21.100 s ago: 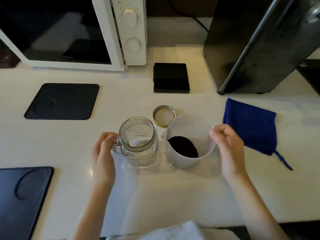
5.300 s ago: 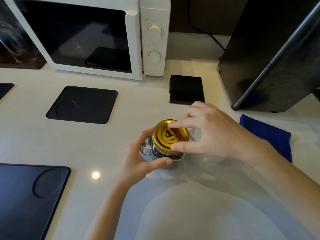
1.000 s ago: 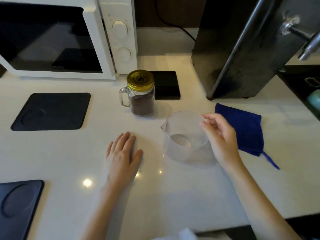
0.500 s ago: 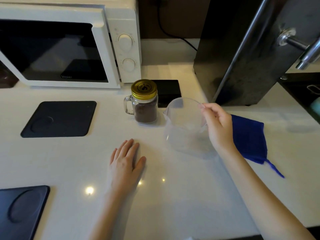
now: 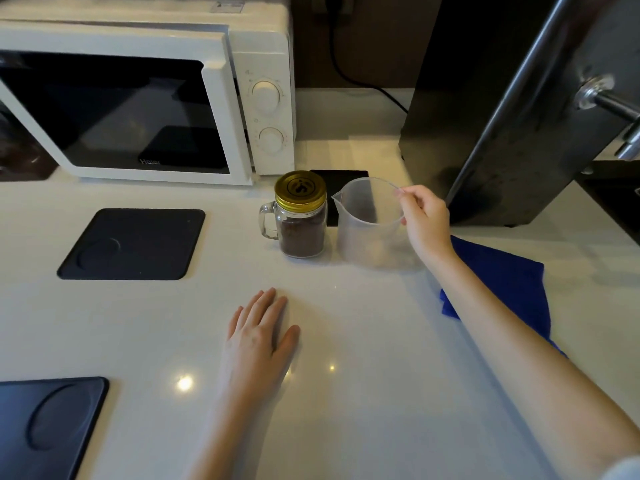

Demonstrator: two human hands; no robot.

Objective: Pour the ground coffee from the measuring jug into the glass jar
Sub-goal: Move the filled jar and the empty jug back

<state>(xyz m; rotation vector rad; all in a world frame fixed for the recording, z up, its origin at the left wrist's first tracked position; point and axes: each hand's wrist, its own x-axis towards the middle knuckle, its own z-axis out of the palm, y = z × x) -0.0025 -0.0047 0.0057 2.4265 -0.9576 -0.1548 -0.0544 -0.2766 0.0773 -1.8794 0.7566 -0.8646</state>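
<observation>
The glass jar point(image 5: 300, 226), with a side handle and a gold lid screwed on, stands upright on the white counter and holds dark ground coffee in its lower half. Just to its right stands the translucent measuring jug point(image 5: 367, 227), upright and with no coffee in it. My right hand point(image 5: 423, 220) pinches the jug's rim on the right side. My left hand point(image 5: 259, 337) lies flat on the counter in front of the jar, fingers apart, holding nothing.
A white microwave point(image 5: 145, 98) stands at the back left and a tall black appliance point(image 5: 519, 109) at the back right. Behind the jug lies a small black scale point(image 5: 339, 181). Two dark mats point(image 5: 133, 244) point(image 5: 45, 427) lie on the left, a blue cloth point(image 5: 505, 289) on the right.
My right hand has carried the empty jug away from me and set it beside the jar. My left hand stays flat on the counter.
</observation>
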